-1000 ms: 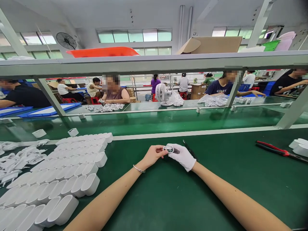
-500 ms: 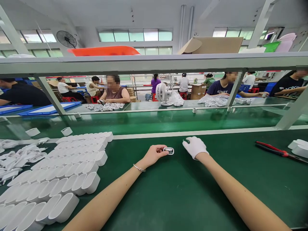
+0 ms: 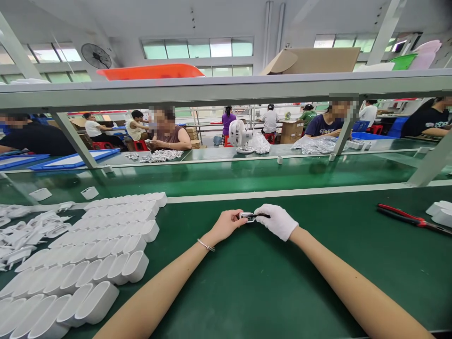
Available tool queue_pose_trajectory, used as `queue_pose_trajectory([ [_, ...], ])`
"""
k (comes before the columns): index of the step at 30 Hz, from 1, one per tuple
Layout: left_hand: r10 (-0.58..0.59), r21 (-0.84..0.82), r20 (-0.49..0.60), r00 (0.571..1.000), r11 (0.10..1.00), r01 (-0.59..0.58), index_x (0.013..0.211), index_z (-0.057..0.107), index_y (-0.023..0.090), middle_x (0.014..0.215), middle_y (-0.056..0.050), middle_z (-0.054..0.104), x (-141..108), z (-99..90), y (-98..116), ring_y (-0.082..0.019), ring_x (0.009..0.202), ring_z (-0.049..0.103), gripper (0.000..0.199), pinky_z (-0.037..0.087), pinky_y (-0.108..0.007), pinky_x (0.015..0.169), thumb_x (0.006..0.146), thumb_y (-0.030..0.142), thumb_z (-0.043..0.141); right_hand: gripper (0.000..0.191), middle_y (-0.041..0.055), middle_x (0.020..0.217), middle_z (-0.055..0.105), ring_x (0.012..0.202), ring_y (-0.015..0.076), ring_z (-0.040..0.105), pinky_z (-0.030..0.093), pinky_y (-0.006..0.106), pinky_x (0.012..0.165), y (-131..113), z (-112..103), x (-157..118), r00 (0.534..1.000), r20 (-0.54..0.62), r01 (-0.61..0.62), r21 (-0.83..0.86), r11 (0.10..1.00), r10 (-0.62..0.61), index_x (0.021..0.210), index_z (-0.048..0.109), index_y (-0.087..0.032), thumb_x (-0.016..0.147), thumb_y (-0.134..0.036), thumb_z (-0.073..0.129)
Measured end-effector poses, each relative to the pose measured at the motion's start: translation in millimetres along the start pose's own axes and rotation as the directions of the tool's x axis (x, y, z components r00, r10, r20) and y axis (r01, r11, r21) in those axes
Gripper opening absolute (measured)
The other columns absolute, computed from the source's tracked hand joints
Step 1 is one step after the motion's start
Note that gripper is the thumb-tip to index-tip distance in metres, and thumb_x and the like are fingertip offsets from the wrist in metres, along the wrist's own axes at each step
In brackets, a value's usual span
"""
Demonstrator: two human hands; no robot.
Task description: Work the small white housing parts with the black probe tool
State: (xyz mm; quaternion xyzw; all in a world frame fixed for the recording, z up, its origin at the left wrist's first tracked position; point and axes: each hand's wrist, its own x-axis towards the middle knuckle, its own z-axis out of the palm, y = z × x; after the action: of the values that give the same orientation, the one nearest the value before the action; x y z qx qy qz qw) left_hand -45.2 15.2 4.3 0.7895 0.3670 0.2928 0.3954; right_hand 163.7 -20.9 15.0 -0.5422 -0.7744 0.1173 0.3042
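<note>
Our gloved right hand [image 3: 277,220] has come back from the far side with a thin black tool [image 3: 261,215], its tip on the small white part [image 3: 246,216]. Our bare left hand [image 3: 226,223] pinches that part above the green bench [image 3: 247,282], right of the white shells [image 3: 106,245]. We judge we are working the part's face; next calls for steady tip pressure
</note>
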Motion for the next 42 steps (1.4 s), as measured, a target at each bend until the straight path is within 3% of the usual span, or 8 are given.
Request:
queue_pose_trajectory([
  [3, 0.009, 0.015, 0.02, 1.0, 1.0, -0.009, 0.092, 0.067, 0.017, 0.06, 0.004, 0.05, -0.2, -1.8, 1.0, -0.012, 0.057, 0.043, 0.032, 0.03, -0.023, 0.055, 0.081, 0.045, 0.056, 0.015, -0.0008, 0.082, 0.066, 0.073, 0.0134, 0.06, 0.045, 0.024, 0.068, 0.8, -3.4, -1.7, 1.0, -0.011, 0.025, -0.078, 0.997, -0.026, 0.09, 0.07, -0.027, 0.083, -0.028, 0.057],
  [14, 0.016, 0.023, 0.043, 0.999, 1.0, -0.017, 0.088, 0.066, 0.016, 0.058, 0.005, 0.042, 1.5, -3.2, -3.1, -0.011, 0.054, 0.036, 0.034, 0.024, -0.022, 0.051, 0.079, 0.048, 0.059, 0.018, -0.0003, 0.084, 0.066, 0.075, 0.0153, 0.06, 0.038, 0.025, 0.061, -26.7, -8.5, -1.8, 0.993, 0.042, -0.092, -0.321, 0.943, 0.111, 0.087, 0.071, -0.029, 0.085, -0.029, 0.053],
  [24, 0.027, 0.033, 0.055, 0.998, 0.999, -0.029, 0.087, 0.069, 0.016, 0.061, 0.003, 0.049, -0.3, -2.9, 1.8, -0.011, 0.055, 0.04, 0.034, 0.028, -0.023, 0.053, 0.078, 0.048, 0.059, 0.019, -0.0017, 0.084, 0.069, 0.078, 0.0163, 0.062, 0.041, 0.025, 0.066, -31.7, -22.7, -5.3, 0.994, 0.017, -0.096, -0.26, 0.961, 0.104, 0.084, 0.073, -0.031, 0.078, -0.029, 0.056],
  [27, 0.013, 0.023, 0.035, 0.999, 1.0, -0.013, 0.093, 0.069, 0.016, 0.06, 0.003, 0.051, 0.9, -2.9, -2.0, -0.012, 0.055, 0.042, 0.037, 0.029, -0.023, 0.053, 0.079, 0.048, 0.058, 0.019, -0.0013, 0.084, 0.07, 0.078, 0.0177, 0.062, 0.042, 0.027, 0.067, -32.4, -30.3, -5.2, 0.993, -0.036, -0.118, -0.315, 0.942, 0.113, 0.082, 0.073, -0.03, 0.077, -0.031, 0.056],
  [31, 0.001, 0.001, 0.031, 1.0, 1.0, -0.001, 0.098, 0.068, 0.016, 0.062, 0.002, 0.053, 2.3, -3.5, -7.3, -0.012, 0.056, 0.042, 0.036, 0.031, -0.023, 0.054, 0.08, 0.045, 0.057, 0.022, 0.0025, 0.087, 0.07, 0.081, 0.0211, 0.062, 0.042, 0.03, 0.069, -15.1, -47.7, -1.0, 0.954, -0.125, -0.3, -0.409, 0.862, 0.273, 0.084, 0.072, -0.029, 0.08, -0.032, 0.051],
  [35, -0.002, 0.005, 0.032, 0.999, 1.0, 0.002, 0.099, 0.067, 0.016, 0.062, 0.002, 0.052, 2.2, -3.9, -7.6, -0.012, 0.056, 0.042, 0.035, 0.031, -0.023, 0.055, 0.08, 0.044, 0.058, 0.019, 0.0109, 0.076, 0.068, 0.072, 0.0257, 0.063, 0.043, 0.035, 0.065, 7.1, -48.6, 1.8, 0.896, -0.073, -0.417, -0.471, 0.777, 0.437, 0.076, 0.073, -0.021, 0.076, -0.025, 0.055],
  [38, -0.008, 0.018, 0.022, 1.0, 1.0, 0.008, 0.099, 0.067, 0.017, 0.063, 0.002, 0.052, 2.0, -3.5, -6.4, -0.012, 0.057, 0.043, 0.035, 0.032, -0.023, 0.056, 0.081, 0.045, 0.056, 0.022, 0.0134, 0.089, 0.068, 0.082, 0.0279, 0.062, 0.044, 0.037, 0.071, 3.9, -34.3, 0.7, 0.917, -0.052, -0.373, -0.47, 0.8, 0.397, 0.085, 0.073, -0.02, 0.079, -0.03, 0.054],
  [42, -0.016, 0.045, 0.014, 1.0, 0.999, 0.015, 0.101, 0.067, 0.016, 0.064, 0.002, 0.053, 1.8, -2.6, -5.1, -0.014, 0.06, 0.047, 0.038, 0.034, -0.024, 0.057, 0.081, 0.046, 0.055, 0.042, 0.0088, 0.128, 0.054, 0.11, 0.0254, 0.052, 0.041, 0.036, 0.089, -13.4, -10.1, -3.3, 0.986, -0.08, -0.164, -0.403, 0.9, 0.143, 0.124, 0.055, -0.025, 0.085, -0.038, 0.049],
])
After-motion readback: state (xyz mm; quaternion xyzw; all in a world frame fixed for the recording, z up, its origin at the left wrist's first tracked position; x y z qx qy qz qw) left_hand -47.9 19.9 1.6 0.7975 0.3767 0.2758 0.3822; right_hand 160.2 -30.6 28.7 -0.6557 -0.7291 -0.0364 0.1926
